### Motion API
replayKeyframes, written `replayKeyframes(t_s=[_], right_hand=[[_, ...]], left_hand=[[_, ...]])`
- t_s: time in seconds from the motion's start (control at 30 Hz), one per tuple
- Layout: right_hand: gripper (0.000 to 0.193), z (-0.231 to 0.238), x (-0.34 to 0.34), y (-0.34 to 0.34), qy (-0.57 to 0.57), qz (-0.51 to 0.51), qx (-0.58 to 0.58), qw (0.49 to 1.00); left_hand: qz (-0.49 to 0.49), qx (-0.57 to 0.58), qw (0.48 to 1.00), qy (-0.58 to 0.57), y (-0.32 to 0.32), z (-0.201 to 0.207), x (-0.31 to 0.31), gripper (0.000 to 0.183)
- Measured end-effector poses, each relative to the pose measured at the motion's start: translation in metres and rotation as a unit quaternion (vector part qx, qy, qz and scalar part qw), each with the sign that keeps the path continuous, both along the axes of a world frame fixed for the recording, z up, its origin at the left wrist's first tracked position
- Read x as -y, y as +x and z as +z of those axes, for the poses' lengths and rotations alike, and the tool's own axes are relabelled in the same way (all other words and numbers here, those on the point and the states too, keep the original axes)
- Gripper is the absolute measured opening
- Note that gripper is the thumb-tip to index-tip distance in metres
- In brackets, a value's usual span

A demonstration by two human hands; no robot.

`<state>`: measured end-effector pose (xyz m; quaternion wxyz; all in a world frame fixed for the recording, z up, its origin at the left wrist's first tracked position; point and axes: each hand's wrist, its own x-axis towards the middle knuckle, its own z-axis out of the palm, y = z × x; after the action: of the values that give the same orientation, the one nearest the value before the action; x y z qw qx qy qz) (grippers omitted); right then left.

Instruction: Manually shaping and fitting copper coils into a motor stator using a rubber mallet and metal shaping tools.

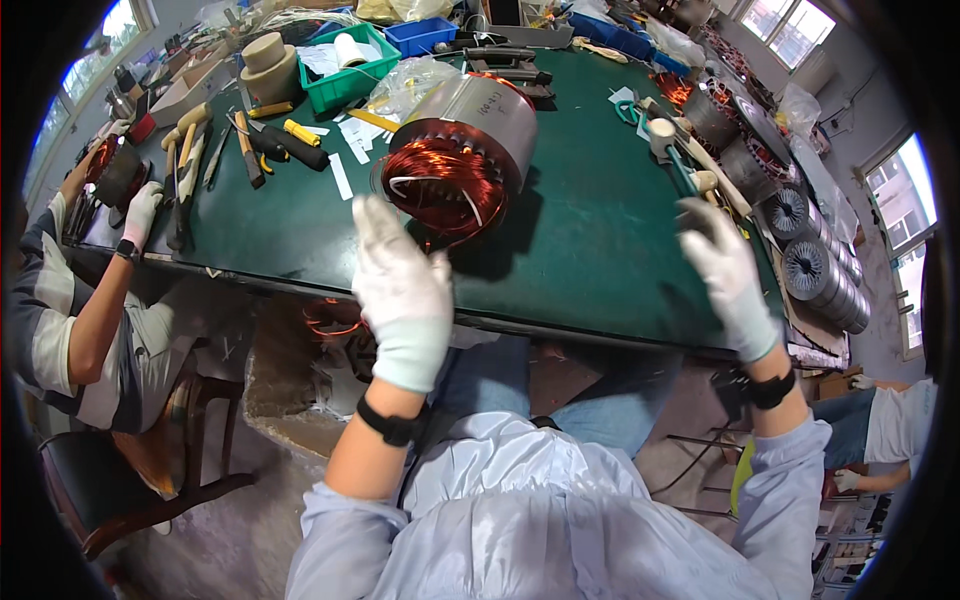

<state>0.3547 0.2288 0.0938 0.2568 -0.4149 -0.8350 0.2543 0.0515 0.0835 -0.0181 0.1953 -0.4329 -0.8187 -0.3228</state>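
A steel motor stator point(475, 120) lies on the green table, its copper windings point(440, 180) turned toward me. My left hand point(402, 290), in a white glove, is just in front of the windings with its fingers stretched out and the thumb apart. I cannot tell whether its fingertips touch the wire. Off to the right, my gloved right hand point(722, 265) is above the table, blurred, with its fingers loosely bent and apart. Nothing shows in it. Closest to it lies a mallet point(661, 140) with a pale head and teal handle, among other tools.
Hand tools, including a hammer point(248, 150) and black-handled cutters point(292, 147), lie left of the stator. Behind are a green bin point(345, 85) and a blue bin point(420, 37). More stators point(755, 165) line the right edge. A co-worker's gloved hand point(143, 212) is at left.
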Motion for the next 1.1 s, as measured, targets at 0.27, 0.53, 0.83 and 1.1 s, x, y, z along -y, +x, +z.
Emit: replayKeyframes(t_s=[0.27,0.53,0.83,1.1], right_hand=[[0.066,-0.061,0.062,-0.162,-0.578,0.116,-0.212,0.779],[0.041,-0.060,0.112,-0.193,-0.711,0.045,-0.371,0.595],[0.018,-0.107,0.143,-0.124,0.022,0.283,0.011,0.959],[0.063,-0.036,0.071,-0.130,0.157,0.322,0.180,0.916]], left_hand=[[-0.237,0.197,0.949,-0.066,0.025,0.021,0.073,0.015],[-0.386,0.377,0.837,-0.092,-0.007,0.007,0.104,0.026],[-0.278,0.916,0.283,0.060,-0.009,0.048,0.016,0.041],[-0.269,0.836,0.477,0.039,0.054,0.015,0.078,0.038]])
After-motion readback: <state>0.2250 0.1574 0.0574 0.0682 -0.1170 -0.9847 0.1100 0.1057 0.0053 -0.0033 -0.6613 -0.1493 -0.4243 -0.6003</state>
